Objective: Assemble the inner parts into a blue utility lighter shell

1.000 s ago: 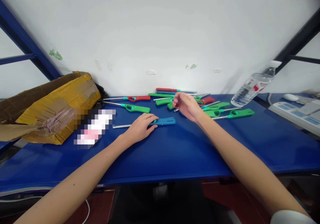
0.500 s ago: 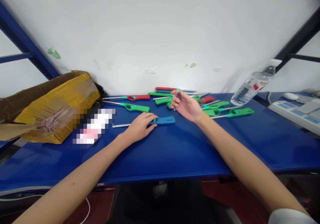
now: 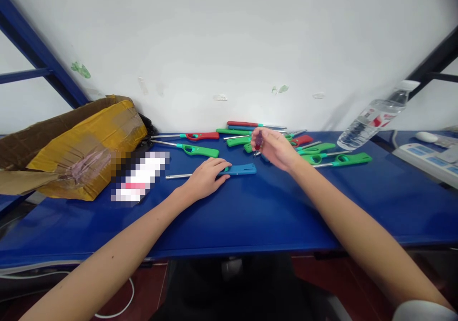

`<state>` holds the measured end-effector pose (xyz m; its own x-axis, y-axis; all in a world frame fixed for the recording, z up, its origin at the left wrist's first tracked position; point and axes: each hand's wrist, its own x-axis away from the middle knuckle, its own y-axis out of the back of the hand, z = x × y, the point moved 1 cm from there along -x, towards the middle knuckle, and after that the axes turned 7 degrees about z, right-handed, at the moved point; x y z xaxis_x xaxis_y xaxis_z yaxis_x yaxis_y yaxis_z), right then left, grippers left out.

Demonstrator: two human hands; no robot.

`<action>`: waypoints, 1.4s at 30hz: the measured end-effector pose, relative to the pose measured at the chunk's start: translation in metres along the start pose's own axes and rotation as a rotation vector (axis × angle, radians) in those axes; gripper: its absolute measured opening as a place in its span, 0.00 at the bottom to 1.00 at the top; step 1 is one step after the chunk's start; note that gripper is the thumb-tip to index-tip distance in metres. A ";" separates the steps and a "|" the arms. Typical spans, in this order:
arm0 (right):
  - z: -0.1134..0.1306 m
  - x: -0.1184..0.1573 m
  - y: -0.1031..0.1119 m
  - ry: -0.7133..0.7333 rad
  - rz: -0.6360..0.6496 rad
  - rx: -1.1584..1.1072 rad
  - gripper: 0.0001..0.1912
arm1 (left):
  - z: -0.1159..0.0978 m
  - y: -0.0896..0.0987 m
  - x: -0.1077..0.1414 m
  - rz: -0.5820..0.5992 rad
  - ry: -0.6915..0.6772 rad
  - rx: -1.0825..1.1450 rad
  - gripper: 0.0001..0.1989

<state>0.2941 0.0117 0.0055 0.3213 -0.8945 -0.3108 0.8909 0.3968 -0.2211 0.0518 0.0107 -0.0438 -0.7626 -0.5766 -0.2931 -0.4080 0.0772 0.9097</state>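
A blue long-nosed gas lighter (image 3: 243, 170) lies flat on the blue table, its metal tube toward the left. My left hand (image 3: 205, 178) is closed around its trigger end and holds it against the table. Above and slightly right of the lighter's butt end, my right hand (image 3: 275, 147) grips a small screwdriver (image 3: 258, 141) with a purplish, see-through handle. Its thin shaft points down and seems apart from the lighter; the exact tip is hard to make out. Green lighters (image 3: 352, 159) and others in red and blue lie behind and beside my right hand, partly covered by it.
On the left, a cardboard box (image 3: 84, 154) wrapped in yellow tape stands beside a blurred-out flat item (image 3: 143, 175). A red lighter (image 3: 202, 136) and a green lighter (image 3: 200, 151) lie near the wall. A tilted water bottle (image 3: 374, 120) and a white power strip (image 3: 425, 161) are at the right.
The screwdriver's tip has come up off the butt end of the blue lighter, and its handle now shows more between my right fingers. My left hand keeps its hold. The view has shifted slightly.
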 end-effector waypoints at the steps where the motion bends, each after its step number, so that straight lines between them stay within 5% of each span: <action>1: 0.000 0.000 0.000 0.012 -0.026 0.020 0.15 | 0.000 0.000 0.000 0.000 -0.002 0.000 0.15; 18: -0.006 -0.004 0.002 0.146 -0.220 0.228 0.19 | 0.001 -0.001 0.000 0.004 -0.012 -0.012 0.15; 26: 0.005 0.000 -0.006 0.018 -0.130 -0.132 0.10 | 0.001 -0.002 0.000 0.004 -0.016 -0.008 0.15; 37: 0.001 -0.002 -0.006 0.033 -0.052 -0.175 0.11 | 0.000 0.000 0.000 0.007 -0.021 0.017 0.15; 42: -0.003 -0.004 0.003 0.092 -0.042 0.031 0.16 | 0.002 0.000 0.000 0.012 -0.016 0.017 0.16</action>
<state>0.2945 0.0172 0.0034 0.2543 -0.8868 -0.3859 0.9128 0.3519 -0.2071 0.0509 0.0119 -0.0447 -0.7755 -0.5623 -0.2869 -0.4070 0.0979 0.9082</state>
